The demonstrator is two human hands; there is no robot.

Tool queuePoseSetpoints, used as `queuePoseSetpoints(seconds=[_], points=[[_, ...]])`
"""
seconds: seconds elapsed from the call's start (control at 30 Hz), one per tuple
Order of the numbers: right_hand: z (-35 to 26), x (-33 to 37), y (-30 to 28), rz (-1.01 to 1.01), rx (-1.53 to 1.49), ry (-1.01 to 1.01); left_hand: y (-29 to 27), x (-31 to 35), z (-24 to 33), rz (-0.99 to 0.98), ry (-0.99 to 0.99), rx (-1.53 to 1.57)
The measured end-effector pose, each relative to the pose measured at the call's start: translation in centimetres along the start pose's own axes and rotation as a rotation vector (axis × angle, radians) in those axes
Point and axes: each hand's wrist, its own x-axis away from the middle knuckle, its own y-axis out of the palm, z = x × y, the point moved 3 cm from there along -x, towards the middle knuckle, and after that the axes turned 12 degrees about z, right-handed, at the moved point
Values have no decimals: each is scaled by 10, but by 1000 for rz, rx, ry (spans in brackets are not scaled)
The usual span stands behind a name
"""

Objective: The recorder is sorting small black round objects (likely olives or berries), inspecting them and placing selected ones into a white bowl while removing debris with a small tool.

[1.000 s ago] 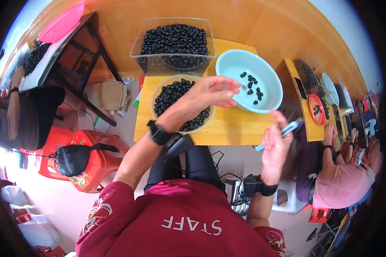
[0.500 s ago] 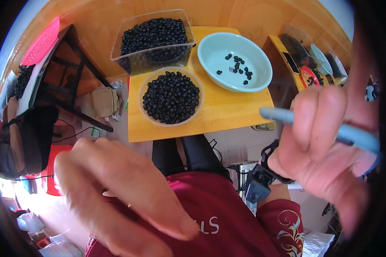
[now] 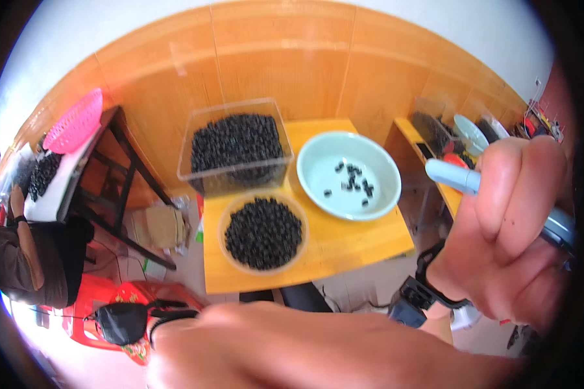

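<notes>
High on the right, close to the camera, my right hand is closed around a light blue-grey rounded rod, like a pen or tool handle; its exact kind I cannot make out. My left hand stretches across the bottom, large and blurred, with its fingers indistinct. Beyond the hands, on a yellow table, stand a round clear tub heaped with small black ring-like parts and a pale blue basin with several such parts inside. Neither hand touches them.
A clear rectangular bin full of black parts stands at the table's back left, near the wooden wall. At left, a person sits by another table with a pink basket. A further table holds containers at right.
The view has tilted up, showing more wall. My left hand has swung from the lower left across the bottom, and its wristband now shows. My right hand still grips the blue-grey rod.
</notes>
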Motion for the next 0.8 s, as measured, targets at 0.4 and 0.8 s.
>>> queuePoseSetpoints(seconds=[0.4, 0.8], points=[[10, -2, 23, 243, 172, 183, -29, -9, 9, -55, 82, 12], [17, -4, 22, 218, -37, 226, -30, -20, 27, -75, 25, 131]])
